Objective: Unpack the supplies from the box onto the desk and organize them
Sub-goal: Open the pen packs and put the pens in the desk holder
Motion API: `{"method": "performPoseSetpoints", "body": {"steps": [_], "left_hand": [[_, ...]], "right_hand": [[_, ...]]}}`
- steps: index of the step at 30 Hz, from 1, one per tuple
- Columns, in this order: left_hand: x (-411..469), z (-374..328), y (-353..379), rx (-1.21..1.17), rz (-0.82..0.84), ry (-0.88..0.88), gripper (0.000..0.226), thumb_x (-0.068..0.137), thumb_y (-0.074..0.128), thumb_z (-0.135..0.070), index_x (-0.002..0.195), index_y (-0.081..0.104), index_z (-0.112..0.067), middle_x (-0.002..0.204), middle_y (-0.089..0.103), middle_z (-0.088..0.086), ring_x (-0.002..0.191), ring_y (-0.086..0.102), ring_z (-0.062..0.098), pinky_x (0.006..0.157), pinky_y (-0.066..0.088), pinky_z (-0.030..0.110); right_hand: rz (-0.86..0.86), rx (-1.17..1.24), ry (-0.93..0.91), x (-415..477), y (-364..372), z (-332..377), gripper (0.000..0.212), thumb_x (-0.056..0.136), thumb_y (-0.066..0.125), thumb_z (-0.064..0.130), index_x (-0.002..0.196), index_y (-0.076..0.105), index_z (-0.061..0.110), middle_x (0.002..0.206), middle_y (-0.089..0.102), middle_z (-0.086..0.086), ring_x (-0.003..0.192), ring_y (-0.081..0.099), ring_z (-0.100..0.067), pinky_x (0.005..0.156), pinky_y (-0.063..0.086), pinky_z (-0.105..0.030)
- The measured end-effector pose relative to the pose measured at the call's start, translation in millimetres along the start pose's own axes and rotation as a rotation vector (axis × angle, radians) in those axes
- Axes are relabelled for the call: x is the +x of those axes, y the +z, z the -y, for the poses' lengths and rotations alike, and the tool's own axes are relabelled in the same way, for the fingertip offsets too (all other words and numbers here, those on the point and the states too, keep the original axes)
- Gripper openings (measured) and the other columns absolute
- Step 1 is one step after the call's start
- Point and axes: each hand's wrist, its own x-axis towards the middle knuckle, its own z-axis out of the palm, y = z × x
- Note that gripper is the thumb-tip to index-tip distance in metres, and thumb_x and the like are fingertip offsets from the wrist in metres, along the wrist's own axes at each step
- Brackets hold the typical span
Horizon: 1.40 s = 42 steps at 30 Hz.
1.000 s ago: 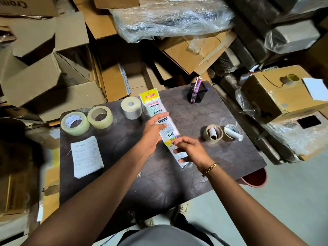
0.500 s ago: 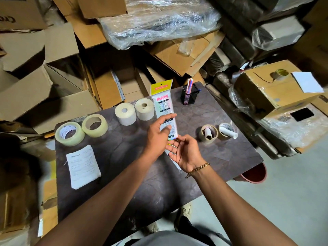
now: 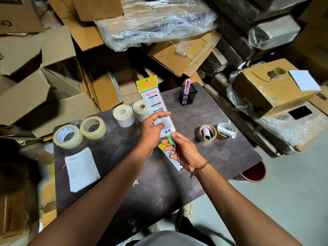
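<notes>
My left hand [image 3: 154,128] holds a long clear pen pack [image 3: 154,102] with a yellow TOTEM header, tilted up above the dark desk [image 3: 221,157]. At the pack's lower end my right hand [image 3: 184,151] pinches a few coloured pens [image 3: 170,140], green and blue. A second similar pack [image 3: 174,163] lies under my right hand. On the desk stand two clear tape rolls [image 3: 68,136] [image 3: 93,127], two pale rolls [image 3: 123,115] [image 3: 140,110] and a black mesh pen holder [image 3: 187,96] with pens in it.
Two tape rolls with white tubes in them [image 3: 207,134] [image 3: 225,131] sit at the desk's right. A stack of printed papers [image 3: 81,172] lies at the left. Open cardboard boxes [image 3: 106,87] crowd the back and left, a wrapped box [image 3: 266,93] the right. A red bucket [image 3: 253,173] stands by the desk's corner.
The pen pack came up off the desk in my left hand and tilted upright. My right hand turned over and closed on coloured pens at its lower end.
</notes>
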Motion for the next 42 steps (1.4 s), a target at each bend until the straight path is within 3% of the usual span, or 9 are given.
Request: {"method": "performPoseSetpoints", "body": {"steps": [5, 9, 13, 17, 24, 29, 33, 36, 42], "left_hand": [[4.2, 4.5, 0.8, -0.036, -0.041, -0.027, 0.039, 0.086, 0.051, 0.014, 0.106, 0.071, -0.012, 0.13, 0.062, 0.006, 0.113, 0.062, 0.015, 0.079, 0.057, 0.024], [9.0, 9.8, -1.8, -0.084, -0.076, -0.077, 0.039, 0.087, 0.052, 0.012, 0.106, 0.072, -0.015, 0.132, 0.061, 0.003, 0.115, 0.062, 0.017, 0.09, 0.057, 0.04], [10.7, 18.9, -4.4, -0.036, -0.006, -0.099, 0.038, 0.087, 0.054, 0.009, 0.102, 0.074, -0.021, 0.131, 0.062, 0.004, 0.117, 0.061, 0.02, 0.095, 0.054, 0.048], [14.2, 21.7, -4.6, -0.022, -0.022, -0.105, 0.042, 0.087, 0.054, 0.009, 0.102, 0.073, -0.026, 0.129, 0.063, 0.005, 0.115, 0.062, 0.02, 0.095, 0.054, 0.049], [17.1, 25.1, -1.0, -0.026, -0.043, -0.12, 0.04, 0.086, 0.055, 0.007, 0.103, 0.074, -0.025, 0.127, 0.064, 0.004, 0.114, 0.063, 0.021, 0.096, 0.053, 0.049], [14.9, 33.4, 5.4, 0.007, 0.053, -0.102, 0.044, 0.083, 0.055, 0.008, 0.096, 0.075, -0.029, 0.129, 0.063, 0.005, 0.121, 0.059, 0.023, 0.104, 0.047, 0.051], [24.0, 34.1, 2.9, -0.01, 0.003, -0.116, 0.042, 0.079, 0.056, 0.003, 0.096, 0.075, -0.031, 0.126, 0.065, 0.005, 0.118, 0.06, 0.024, 0.102, 0.048, 0.052], [20.1, 39.2, 9.8, 0.023, 0.083, -0.145, 0.044, 0.085, 0.055, 0.007, 0.098, 0.074, -0.03, 0.125, 0.065, 0.003, 0.116, 0.062, 0.023, 0.1, 0.051, 0.05], [33.6, 39.6, 14.2, -0.017, -0.017, -0.159, 0.043, 0.085, 0.052, 0.013, 0.101, 0.071, -0.021, 0.124, 0.065, 0.007, 0.098, 0.066, 0.017, 0.087, 0.057, 0.04]], "right_hand": [[-0.004, 0.023, 0.03, -2.6, -4.0, 2.5, 0.021, 0.101, 0.051, 0.023, 0.111, 0.064, 0.011, 0.095, 0.072, -0.017, 0.068, 0.071, -0.015, 0.047, 0.057, -0.023], [-0.022, 0.023, 0.071, -3.6, -7.7, 2.5, 0.025, 0.1, 0.049, 0.026, 0.114, 0.063, 0.01, 0.1, 0.072, -0.018, 0.073, 0.073, -0.018, 0.049, 0.058, -0.025], [-0.039, 0.022, 0.043, -3.7, -8.4, 2.2, 0.03, 0.101, 0.05, 0.033, 0.117, 0.061, 0.011, 0.099, 0.072, -0.019, 0.072, 0.073, -0.019, 0.048, 0.058, -0.025], [-0.075, -0.018, 0.002, -7.6, -11.0, 1.5, 0.015, 0.1, 0.049, 0.022, 0.107, 0.061, 0.015, 0.1, 0.074, -0.017, 0.072, 0.073, -0.018, 0.045, 0.056, -0.023], [-0.093, -0.06, 0.084, -10.7, -15.3, 6.0, 0.028, 0.094, 0.044, 0.025, 0.103, 0.066, 0.01, 0.103, 0.075, -0.015, 0.078, 0.074, -0.018, 0.051, 0.056, -0.022], [-0.058, -0.185, 0.03, -11.8, -16.2, 4.1, 0.01, 0.099, 0.054, 0.028, 0.098, 0.06, 0.019, 0.094, 0.074, -0.011, 0.072, 0.071, -0.017, 0.049, 0.054, -0.022], [-0.027, -0.226, 0.062, -14.8, -22.4, 1.6, 0.01, 0.097, 0.059, 0.026, 0.096, 0.067, 0.02, 0.095, 0.075, -0.009, 0.073, 0.07, -0.015, 0.053, 0.057, -0.024], [-0.004, -0.289, 0.083, -15.0, -21.4, 2.1, 0.015, 0.096, 0.06, 0.03, 0.092, 0.073, 0.024, 0.096, 0.073, -0.007, 0.076, 0.07, -0.016, 0.061, 0.059, -0.03], [-0.042, -0.328, 0.167, -17.0, -37.6, -4.0, 0.023, 0.1, 0.052, 0.024, 0.12, 0.062, 0.015, 0.082, 0.069, -0.007, 0.066, 0.066, -0.018, 0.068, 0.06, -0.038]]}}
